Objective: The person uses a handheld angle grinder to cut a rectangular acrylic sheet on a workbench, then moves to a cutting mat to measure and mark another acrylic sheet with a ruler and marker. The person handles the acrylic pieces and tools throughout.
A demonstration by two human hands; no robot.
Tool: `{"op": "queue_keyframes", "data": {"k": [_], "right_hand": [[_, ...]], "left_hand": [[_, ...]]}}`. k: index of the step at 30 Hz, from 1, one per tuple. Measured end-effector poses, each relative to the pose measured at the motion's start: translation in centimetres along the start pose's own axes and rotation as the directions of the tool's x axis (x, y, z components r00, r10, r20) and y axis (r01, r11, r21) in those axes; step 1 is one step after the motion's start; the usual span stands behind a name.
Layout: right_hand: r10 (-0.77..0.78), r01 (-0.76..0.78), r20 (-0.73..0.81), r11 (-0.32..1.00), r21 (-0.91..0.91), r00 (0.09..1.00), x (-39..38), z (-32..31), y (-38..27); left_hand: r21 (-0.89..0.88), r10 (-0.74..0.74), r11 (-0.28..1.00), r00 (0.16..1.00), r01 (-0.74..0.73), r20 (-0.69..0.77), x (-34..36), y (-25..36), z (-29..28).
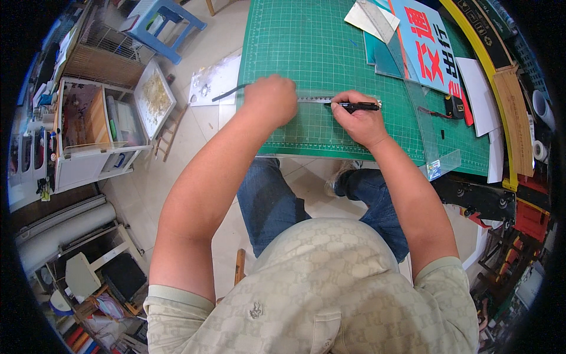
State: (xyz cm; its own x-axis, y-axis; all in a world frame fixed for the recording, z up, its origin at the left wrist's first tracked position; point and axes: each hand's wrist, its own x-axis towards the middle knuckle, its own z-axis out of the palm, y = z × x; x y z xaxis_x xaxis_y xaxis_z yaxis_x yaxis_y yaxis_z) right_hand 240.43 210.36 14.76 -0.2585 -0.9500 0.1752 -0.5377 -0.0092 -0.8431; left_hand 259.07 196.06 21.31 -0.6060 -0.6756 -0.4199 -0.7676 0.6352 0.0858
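A steel ruler [313, 101] lies across the green cutting mat [306, 53], near its front edge. My left hand [271, 97] is closed over the ruler's left part, its fingers curled down and partly hidden. A dark narrow strip [229, 93] sticks out left of this hand, past the mat's edge; whether it belongs to the ruler I cannot tell. At the ruler's right end my right hand [361, 125] grips a black pen [361, 107]. The pen lies almost level, its tip pointing left against the ruler.
On the mat's right are a long clear strip [417, 97], a sign board [421, 41] with red and black characters, a tape measure [454, 107] and white sheets [476, 97]. A blue stool [159, 20] and a white cabinet [100, 159] stand at the left.
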Motion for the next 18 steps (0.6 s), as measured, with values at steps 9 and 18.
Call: {"op": "queue_keyframes", "data": {"k": [9,18], "right_hand": [[-0.015,0.016,-0.010,0.999,0.028,1.000,-0.05,0.13,0.20],[0.005,-0.005,0.001,0.999,0.039,1.000,0.00,0.01,0.01]], "left_hand": [[0.036,-0.010,0.999,0.999,0.011,-0.031,0.24,-0.03,0.49],[0.026,-0.012,1.000,1.000,0.012,-0.012,0.52,-0.25,0.50]]}}
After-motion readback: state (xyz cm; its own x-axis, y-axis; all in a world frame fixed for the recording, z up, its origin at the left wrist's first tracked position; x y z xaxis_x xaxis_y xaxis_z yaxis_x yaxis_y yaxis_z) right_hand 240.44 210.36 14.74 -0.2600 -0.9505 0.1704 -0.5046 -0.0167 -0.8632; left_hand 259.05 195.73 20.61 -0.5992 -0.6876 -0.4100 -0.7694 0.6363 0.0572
